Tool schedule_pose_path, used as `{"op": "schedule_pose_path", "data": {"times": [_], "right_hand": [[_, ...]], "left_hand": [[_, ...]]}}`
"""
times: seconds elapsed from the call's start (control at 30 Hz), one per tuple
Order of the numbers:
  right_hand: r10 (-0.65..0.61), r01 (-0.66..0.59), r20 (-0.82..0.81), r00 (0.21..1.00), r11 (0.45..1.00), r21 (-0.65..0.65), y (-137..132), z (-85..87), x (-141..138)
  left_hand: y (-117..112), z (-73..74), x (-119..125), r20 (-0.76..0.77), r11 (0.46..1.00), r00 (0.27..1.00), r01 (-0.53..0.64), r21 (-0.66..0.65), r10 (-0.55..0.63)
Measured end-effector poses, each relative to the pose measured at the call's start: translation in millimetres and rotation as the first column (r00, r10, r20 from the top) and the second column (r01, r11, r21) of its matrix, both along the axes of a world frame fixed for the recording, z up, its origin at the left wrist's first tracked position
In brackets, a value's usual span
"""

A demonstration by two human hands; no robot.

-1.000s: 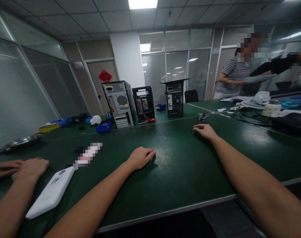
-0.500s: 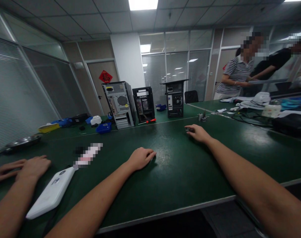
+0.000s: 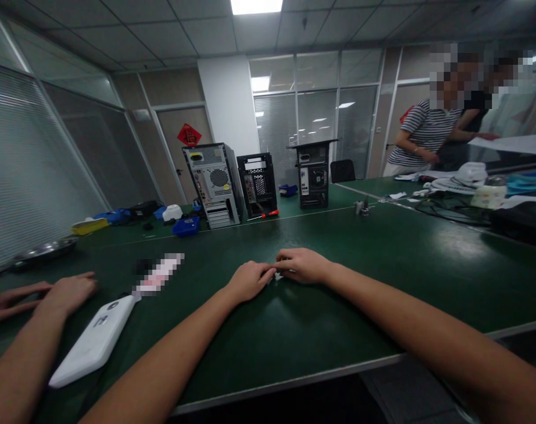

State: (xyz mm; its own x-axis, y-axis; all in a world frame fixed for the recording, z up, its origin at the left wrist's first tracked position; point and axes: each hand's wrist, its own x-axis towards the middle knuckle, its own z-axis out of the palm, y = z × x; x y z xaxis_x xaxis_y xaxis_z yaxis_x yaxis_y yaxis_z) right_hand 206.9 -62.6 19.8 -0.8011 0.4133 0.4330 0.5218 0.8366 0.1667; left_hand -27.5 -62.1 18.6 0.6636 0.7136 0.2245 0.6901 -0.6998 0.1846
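My left hand (image 3: 249, 280) rests on the green table (image 3: 338, 306) with its fingers curled and closed. My right hand (image 3: 302, 265) lies right beside it, fingertips pinched on a small pale piece (image 3: 277, 275) that sits where the two hands meet. The piece is too small to name. What my left fingers hold, if anything, is hidden under them.
Another person's hands (image 3: 69, 291) lie at the left by a white device (image 3: 93, 340). Three computer cases (image 3: 215, 185) and a red-handled screwdriver (image 3: 268, 214) stand at the back, with blue bins (image 3: 185, 227) nearby. Two people stand at the far right behind cables (image 3: 449, 209).
My right hand has drawn back from the far middle of the table to my left hand, bringing the small piece. The left hand stayed put. The people at the right shifted.
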Motion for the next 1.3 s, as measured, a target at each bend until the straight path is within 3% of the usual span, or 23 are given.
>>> {"op": "schedule_pose_path", "data": {"times": [0.33, 0.47, 0.7, 0.87, 1.0, 1.3], "right_hand": [[0.052, -0.054, -0.090, 0.995, 0.998, -0.025, -1, -2.2, -1], [-0.044, 0.031, -0.139, 0.989, 0.995, -0.098, 1, -5.8, -3], [-0.172, 0.155, -0.265, 0.949, 0.984, -0.085, 1, -4.9, 1], [-0.104, 0.101, -0.142, 0.984, 0.995, -0.027, -13, 7.9, -11], [-0.130, 0.129, -0.030, 0.991, 0.992, -0.014, -16, 5.9, -22], [-0.210, 0.209, -0.016, 0.978, 0.977, -0.035, -9, 4.9, -18]], "left_hand": [[0, -0.3, 2, 0.013, 1.000, 1.000, -0.019, 0.022, 0.018], [-1, 0.9, 3, 0.012, 0.999, 1.000, -0.021, 0.029, 0.020], [-1, 0.6, 2, 0.021, 0.999, 0.999, -0.033, 0.016, 0.032], [0, -0.5, 1, 0.032, 1.000, 0.999, 0.001, 0.022, -0.002], [2, -1.8, 2, 0.003, 0.999, 1.000, 0.015, 0.036, -0.015], [2, -0.6, 1, 0.029, 0.998, 0.999, 0.036, 0.044, -0.037]]}}
